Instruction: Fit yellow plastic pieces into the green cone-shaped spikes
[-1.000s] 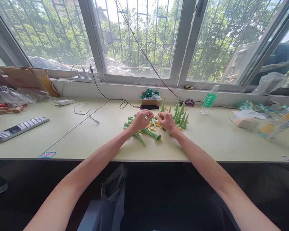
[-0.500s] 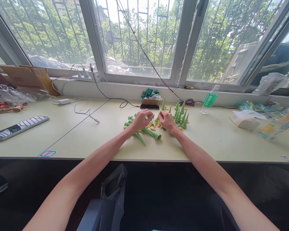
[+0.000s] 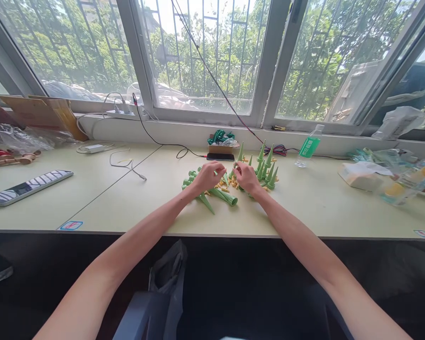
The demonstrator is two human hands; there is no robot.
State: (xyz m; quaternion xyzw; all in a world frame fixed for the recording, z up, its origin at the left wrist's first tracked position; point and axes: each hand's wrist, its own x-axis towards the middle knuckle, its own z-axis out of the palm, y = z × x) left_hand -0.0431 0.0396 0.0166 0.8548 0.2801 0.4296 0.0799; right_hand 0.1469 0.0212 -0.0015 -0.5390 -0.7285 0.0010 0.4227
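Observation:
My left hand (image 3: 207, 177) and my right hand (image 3: 247, 178) are close together over a pile of green plastic cones on the pale table (image 3: 127, 203). The left hand's fingers are curled round a green cone (image 3: 225, 179) that pokes out toward the right hand. The right hand's fingers are pinched near that cone's end; what they hold is too small to make out. Several cones lie on their sides (image 3: 219, 194) below the hands. More cones stand upright (image 3: 267, 167) to the right. Small yellow pieces (image 3: 230, 182) are scattered among them.
A black phone (image 3: 220, 157) and green bundle (image 3: 220, 137) lie behind the pile. A green-labelled bottle (image 3: 307, 148) stands at the right, a keyboard-like bar (image 3: 26, 188) at the left, cables (image 3: 127, 165) and a power strip (image 3: 122, 113) near the window sill. A dark bag (image 3: 159, 293) hangs below the table edge.
Both hands stay over the pile with only small finger movements; the right hand has shifted slightly up and toward the left hand.

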